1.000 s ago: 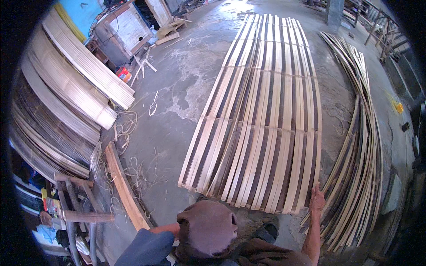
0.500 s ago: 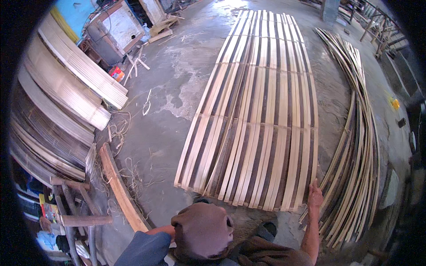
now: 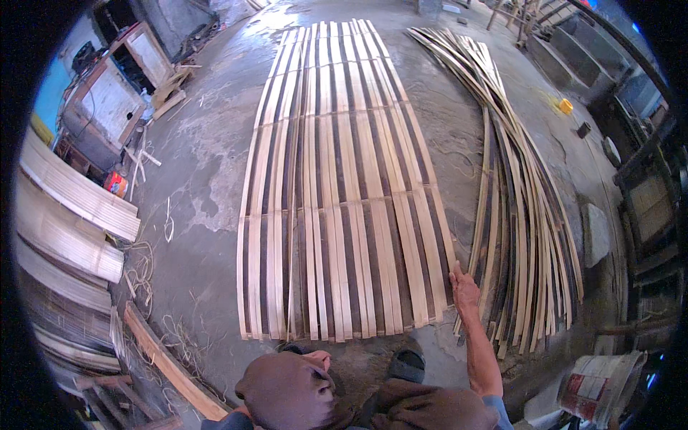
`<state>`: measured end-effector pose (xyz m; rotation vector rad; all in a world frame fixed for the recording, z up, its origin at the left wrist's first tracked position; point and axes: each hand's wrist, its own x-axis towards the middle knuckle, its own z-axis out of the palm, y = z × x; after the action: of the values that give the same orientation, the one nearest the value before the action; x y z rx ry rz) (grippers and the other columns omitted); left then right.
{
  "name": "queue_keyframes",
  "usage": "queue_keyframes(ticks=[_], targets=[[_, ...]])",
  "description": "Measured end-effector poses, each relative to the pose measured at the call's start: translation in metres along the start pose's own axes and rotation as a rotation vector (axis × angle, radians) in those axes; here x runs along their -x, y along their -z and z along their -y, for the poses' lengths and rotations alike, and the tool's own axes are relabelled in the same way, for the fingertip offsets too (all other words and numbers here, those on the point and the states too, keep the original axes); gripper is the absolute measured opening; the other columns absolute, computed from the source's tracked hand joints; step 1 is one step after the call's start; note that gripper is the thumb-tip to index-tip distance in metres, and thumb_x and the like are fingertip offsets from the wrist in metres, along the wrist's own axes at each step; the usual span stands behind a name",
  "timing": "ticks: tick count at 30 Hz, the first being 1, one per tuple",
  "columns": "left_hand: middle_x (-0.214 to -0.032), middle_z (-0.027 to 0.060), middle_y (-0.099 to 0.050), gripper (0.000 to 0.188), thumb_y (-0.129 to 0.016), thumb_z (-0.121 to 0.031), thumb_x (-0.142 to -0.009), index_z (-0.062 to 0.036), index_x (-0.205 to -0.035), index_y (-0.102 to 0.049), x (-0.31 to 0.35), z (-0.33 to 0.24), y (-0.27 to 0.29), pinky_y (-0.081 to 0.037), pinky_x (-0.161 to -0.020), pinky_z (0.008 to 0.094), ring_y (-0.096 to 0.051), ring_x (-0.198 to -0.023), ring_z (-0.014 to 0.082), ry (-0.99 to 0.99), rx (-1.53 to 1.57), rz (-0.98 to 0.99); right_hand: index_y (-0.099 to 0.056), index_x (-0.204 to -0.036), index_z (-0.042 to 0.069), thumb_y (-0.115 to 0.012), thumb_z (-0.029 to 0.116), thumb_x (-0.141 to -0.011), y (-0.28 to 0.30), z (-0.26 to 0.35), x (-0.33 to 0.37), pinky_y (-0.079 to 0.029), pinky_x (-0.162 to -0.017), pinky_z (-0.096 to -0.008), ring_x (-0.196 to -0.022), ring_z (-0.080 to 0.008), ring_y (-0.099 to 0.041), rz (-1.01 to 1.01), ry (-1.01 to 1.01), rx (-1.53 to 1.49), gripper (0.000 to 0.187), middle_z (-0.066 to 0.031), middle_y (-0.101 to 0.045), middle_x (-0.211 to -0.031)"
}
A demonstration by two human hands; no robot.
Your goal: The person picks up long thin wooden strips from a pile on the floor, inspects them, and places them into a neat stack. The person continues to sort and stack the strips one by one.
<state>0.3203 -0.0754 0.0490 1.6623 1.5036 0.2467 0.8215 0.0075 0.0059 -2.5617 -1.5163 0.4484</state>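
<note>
A long slatted mat of pale bamboo strips (image 3: 355,215), joined by several crosswise bands, lies flat on the floor in front of me. At its near right corner my right hand (image 3: 465,288) is closed, fingertips pinching the edge of the outermost strip. My left forearm goes behind my raised knee (image 3: 287,390), which hides most of that hand. A bit of skin shows past the knee, but I cannot tell whether it is the hand or a foot. Right of the mat lies a loose bundle of long bamboo strips (image 3: 527,215), close to my right hand.
Stacked slatted panels (image 3: 68,229) line the left side. A curved wooden plank (image 3: 168,362) lies near tangled fibre scraps (image 3: 183,340). At the lower right stands a whitish bucket (image 3: 602,387). A yellow container (image 3: 565,106) sits beyond the bundle.
My view has swung right, bringing the bucket into sight and shifting mat and bundle leftward in the picture. My right hand stays at the mat's near right edge.
</note>
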Motion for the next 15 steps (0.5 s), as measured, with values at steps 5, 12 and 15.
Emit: queue_keyframes(ticks=[5, 12, 15], targets=[[-0.097, 0.0192, -0.06, 0.025, -0.052, -0.012, -0.09, -0.0001, -0.111, -0.058, -0.009, -0.002, 0.001, -0.049, -0.078, 0.0448, -0.061, -0.086, 0.034, -0.022, -0.016, 0.024, -0.042, -0.142, 0.027, -0.044, 0.041, -0.099, 0.0, -0.006, -0.003, -0.05, -0.07, -0.0526, -0.085, -0.0403, -0.063, 0.003, -0.02, 0.008, 0.045, -0.0195, -0.061, -0.09], [-0.098, 0.0197, -0.059, 0.025, -0.052, -0.012, -0.09, -0.0001, -0.111, -0.058, 0.01, 0.001, 0.009, -0.048, -0.079, 0.0455, -0.06, -0.087, 0.0349, -0.017, -0.018, -0.002, -0.046, -0.138, 0.028, -0.047, 0.042, -0.097, -0.008, 0.008, -0.007, -0.05, -0.068, -0.0535, -0.083, -0.0404, -0.064, 0.044, 0.018, 0.082, 0.044, -0.0201, -0.064, -0.091], [-0.098, 0.0198, -0.059, 0.025, -0.052, -0.012, -0.09, -0.0001, -0.111, -0.058, -0.004, -0.005, 0.016, -0.048, -0.079, 0.0458, -0.06, -0.087, 0.0353, -0.075, -0.023, -0.015, -0.046, -0.138, 0.025, -0.046, 0.039, -0.097, -0.024, -0.008, -0.007, -0.052, -0.067, -0.0524, -0.082, -0.04, -0.065, -0.011, -0.005, 0.102, 0.044, -0.0198, -0.062, -0.094]])
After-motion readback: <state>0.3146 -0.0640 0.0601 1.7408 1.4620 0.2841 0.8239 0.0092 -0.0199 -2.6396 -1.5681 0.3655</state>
